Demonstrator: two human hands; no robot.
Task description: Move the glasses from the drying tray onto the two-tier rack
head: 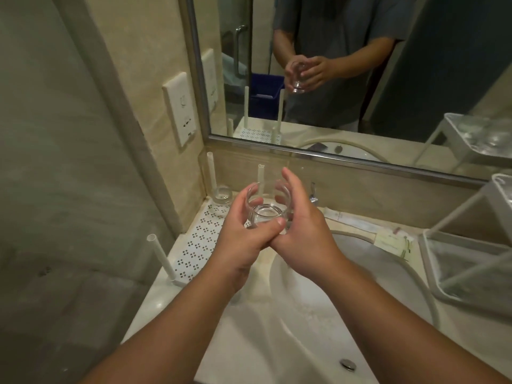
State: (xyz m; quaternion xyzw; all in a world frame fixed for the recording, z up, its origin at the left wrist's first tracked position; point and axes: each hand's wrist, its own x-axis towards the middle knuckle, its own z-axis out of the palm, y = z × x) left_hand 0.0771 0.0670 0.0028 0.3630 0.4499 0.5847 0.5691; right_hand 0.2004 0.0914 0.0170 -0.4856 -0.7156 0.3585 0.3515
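Two hands, my left hand (238, 234) and right hand (302, 228), curl round one clear glass (267, 210), so I should carry it slowly to the white two-tier rack (465, 261).

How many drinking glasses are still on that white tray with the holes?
1. One glass stands at the far left corner of the drying tray. Another glass is off the tray, held between the left hand and right hand, which may hide more.
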